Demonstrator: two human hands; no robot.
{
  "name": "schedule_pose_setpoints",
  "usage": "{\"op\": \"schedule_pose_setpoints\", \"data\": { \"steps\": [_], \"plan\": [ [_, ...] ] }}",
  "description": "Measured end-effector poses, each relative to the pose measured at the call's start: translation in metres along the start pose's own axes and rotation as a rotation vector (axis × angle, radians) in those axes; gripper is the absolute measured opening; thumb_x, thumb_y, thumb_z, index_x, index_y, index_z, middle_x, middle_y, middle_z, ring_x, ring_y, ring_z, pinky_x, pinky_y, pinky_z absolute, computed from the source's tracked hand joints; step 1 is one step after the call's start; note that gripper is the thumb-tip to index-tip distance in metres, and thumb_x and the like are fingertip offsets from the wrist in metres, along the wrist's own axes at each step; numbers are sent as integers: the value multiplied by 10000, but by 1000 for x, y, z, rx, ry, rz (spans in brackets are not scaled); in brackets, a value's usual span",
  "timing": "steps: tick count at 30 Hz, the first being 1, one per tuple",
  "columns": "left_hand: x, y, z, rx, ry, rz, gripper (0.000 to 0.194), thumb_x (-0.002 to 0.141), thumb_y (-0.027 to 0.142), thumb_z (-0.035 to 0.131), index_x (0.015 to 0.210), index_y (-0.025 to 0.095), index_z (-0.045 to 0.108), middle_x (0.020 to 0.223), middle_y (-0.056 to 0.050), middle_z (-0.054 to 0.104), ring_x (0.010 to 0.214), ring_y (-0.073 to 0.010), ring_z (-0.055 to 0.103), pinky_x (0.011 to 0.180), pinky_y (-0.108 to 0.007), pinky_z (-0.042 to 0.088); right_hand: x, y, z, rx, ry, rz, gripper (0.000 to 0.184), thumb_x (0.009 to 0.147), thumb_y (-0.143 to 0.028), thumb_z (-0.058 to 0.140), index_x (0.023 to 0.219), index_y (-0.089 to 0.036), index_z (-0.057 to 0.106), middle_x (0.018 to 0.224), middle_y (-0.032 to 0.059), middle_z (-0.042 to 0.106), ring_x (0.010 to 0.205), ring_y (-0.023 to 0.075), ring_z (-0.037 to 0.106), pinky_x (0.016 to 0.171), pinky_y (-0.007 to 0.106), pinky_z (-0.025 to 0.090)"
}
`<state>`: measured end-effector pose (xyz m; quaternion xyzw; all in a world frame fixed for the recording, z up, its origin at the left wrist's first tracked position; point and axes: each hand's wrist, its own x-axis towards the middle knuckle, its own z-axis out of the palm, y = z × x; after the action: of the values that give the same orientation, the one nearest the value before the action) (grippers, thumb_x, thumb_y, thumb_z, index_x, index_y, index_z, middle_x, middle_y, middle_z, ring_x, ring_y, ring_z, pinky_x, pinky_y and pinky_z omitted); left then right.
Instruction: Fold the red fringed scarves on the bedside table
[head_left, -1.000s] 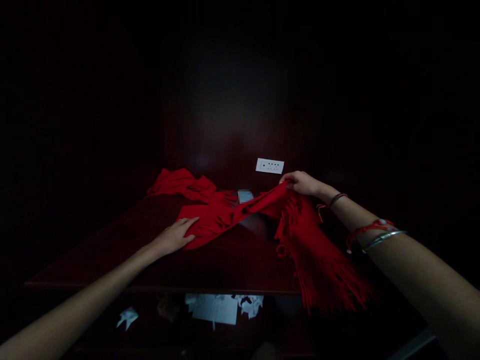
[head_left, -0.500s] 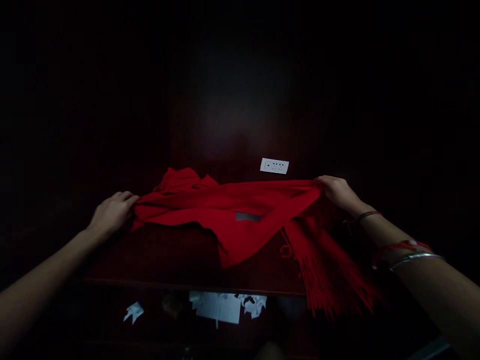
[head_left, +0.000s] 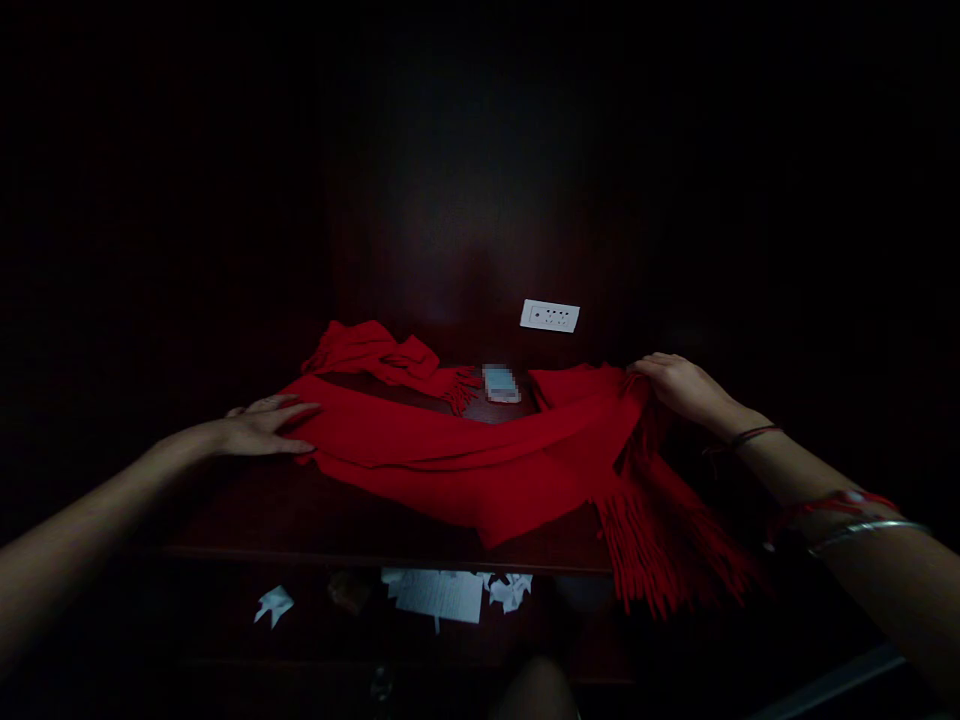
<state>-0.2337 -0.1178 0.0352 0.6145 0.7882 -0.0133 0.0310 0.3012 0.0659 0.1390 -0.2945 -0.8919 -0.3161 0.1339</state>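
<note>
A red fringed scarf (head_left: 450,450) lies stretched across the dark wooden shelf (head_left: 247,510), slightly folded along its length. My left hand (head_left: 266,425) rests on its left end with the fingers spread. At the right end, my right hand (head_left: 675,385) pinches the cloth, its fingertips partly hidden by the fold. Below that hand, the scarf's fringe (head_left: 667,560) hangs over the shelf's front edge. Behind the left part sits a bunched red cloth (head_left: 375,350) with a fringe; whether it is a separate piece I cannot tell.
A small pale object (head_left: 500,383), blurred out, lies behind the scarf. On the dark back wall is a white socket plate (head_left: 550,316). Under the shelf's edge I see a printed paper sheet (head_left: 441,596), crumpled white paper (head_left: 510,592) and a torn white scrap (head_left: 274,605).
My left hand went left, gripped the scarf's end, then spread open on it. My right hand moved right with its grip kept. The raised scarf has come down flatter, uncovering the pale object.
</note>
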Motion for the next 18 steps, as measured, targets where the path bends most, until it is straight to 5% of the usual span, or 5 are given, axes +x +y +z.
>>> {"op": "schedule_pose_setpoints", "data": {
  "steps": [4, 8, 15, 18],
  "plan": [
    [7, 37, 12, 45, 82, 116, 574, 721, 379, 455, 1254, 232, 300, 1325, -111, 255, 1194, -292, 204, 896, -526, 159, 2, -1, -6, 27, -28, 63, 356, 680, -32, 329, 909, -143, 577, 852, 82, 588, 789, 170, 518, 701, 269, 390],
    [25, 45, 16, 132, 202, 208, 455, 720, 176, 407, 1174, 152, 424, 1166, -125, 465, 1047, -250, 416, 869, -404, 269, 18, -2, -23, 70, -20, 136, 355, 690, -32, 331, 923, -152, 571, 899, 79, 581, 816, 165, 508, 702, 250, 378],
    [26, -19, 16, 196, 264, -52, 387, 773, 210, 326, 1119, 95, 454, 1094, -149, 502, 944, -253, 484, 760, -352, 358, 16, 38, -60, -122, 77, 405, 333, 703, -41, 349, 969, -118, 534, 916, 121, 571, 821, 179, 479, 682, 243, 326],
    [26, -41, 18, 53, 214, -153, 440, 781, 345, 337, 1119, 84, 447, 1003, -152, 545, 799, -230, 536, 638, -302, 405, -5, 50, -58, -209, -7, 471, 297, 708, -54, 373, 948, -119, 535, 903, 137, 578, 813, 198, 467, 649, 269, 303]
  ]
}}
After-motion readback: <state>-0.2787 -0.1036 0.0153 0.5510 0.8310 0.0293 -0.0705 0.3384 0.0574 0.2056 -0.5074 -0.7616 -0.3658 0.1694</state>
